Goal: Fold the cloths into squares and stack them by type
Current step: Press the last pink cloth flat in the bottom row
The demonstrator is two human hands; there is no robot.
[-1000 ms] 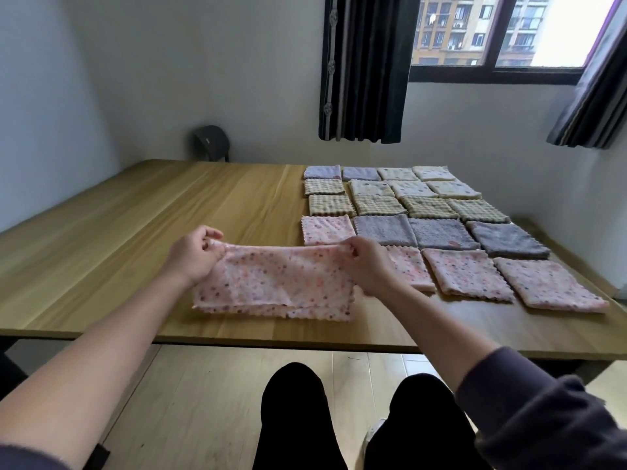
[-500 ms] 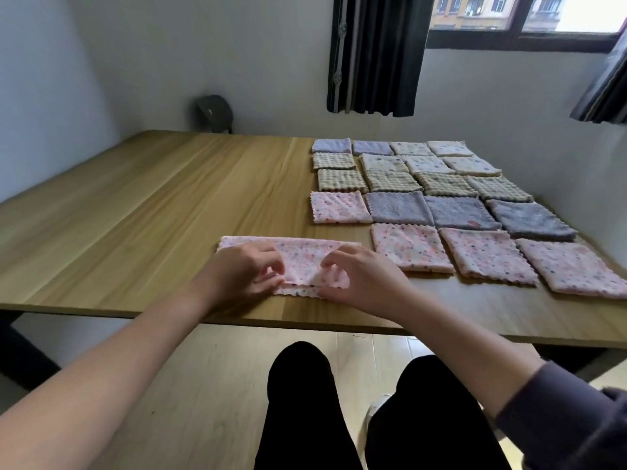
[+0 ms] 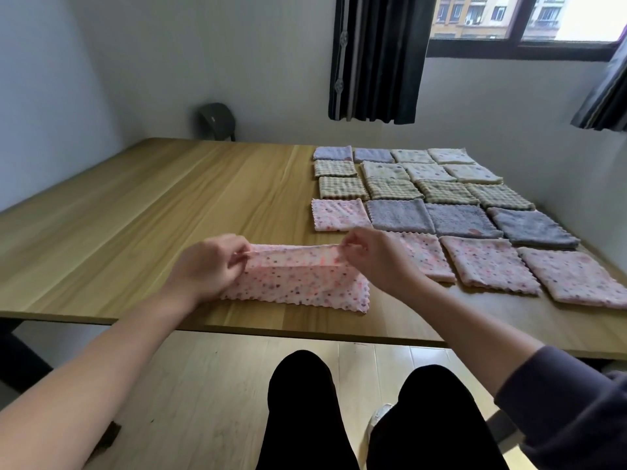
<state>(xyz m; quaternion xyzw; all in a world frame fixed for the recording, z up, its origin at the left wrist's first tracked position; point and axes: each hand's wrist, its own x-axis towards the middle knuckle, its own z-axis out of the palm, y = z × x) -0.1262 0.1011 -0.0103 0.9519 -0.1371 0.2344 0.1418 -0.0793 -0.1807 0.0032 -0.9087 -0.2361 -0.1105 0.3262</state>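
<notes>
The pink dotted cloth (image 3: 295, 283) lies near the front edge of the wooden table (image 3: 135, 232), its upper layer raised – left hand (image 3: 207, 266) and right hand (image 3: 376, 259) each pinch a top corner. Folded cloths (image 3: 441, 212) lie in rows at right – grey walls, dark curtain (image 3: 376, 56).

Setting: plain indoor room, domestic in look, set up as a folding station.

Evidence:
- large wooden table (image 3: 169, 215) set against pale painted walls
- dark curtain (image 3: 373, 56) hanging beside a dark-framed window (image 3: 509, 45) that faces apartment blocks
- light wood-plank floor (image 3: 203, 385)
- dark chair back (image 3: 217, 122) at the table's far edge
- folded cloths (image 3: 400, 215) in rows on the table's right half
</notes>
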